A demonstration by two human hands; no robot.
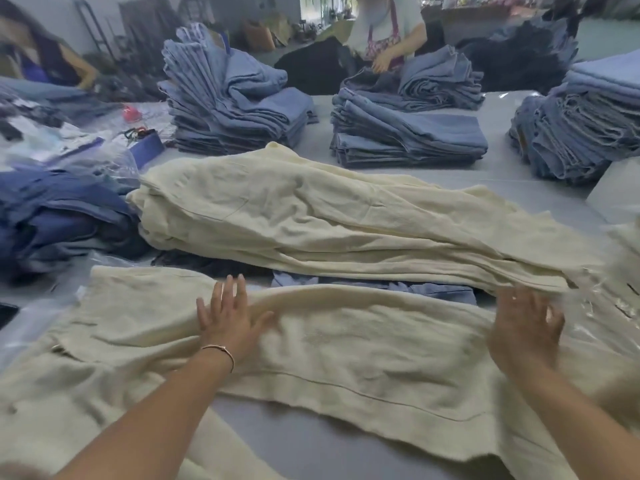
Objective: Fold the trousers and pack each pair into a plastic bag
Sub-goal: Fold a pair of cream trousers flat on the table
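A pair of cream trousers lies spread flat across the grey table in front of me, waistband to the left. My left hand presses flat on the cloth near its middle, fingers straight and spread. My right hand lies flat on the leg part to the right, fingers straight. Behind this pair sits a stack of more cream trousers. Clear plastic bags lie at the right edge, partly under the cloth.
Stacks of folded blue jeans stand at the back of the table, with another pile to their left. Dark blue trousers in bags lie at the left. One person works across the table, another at the far left.
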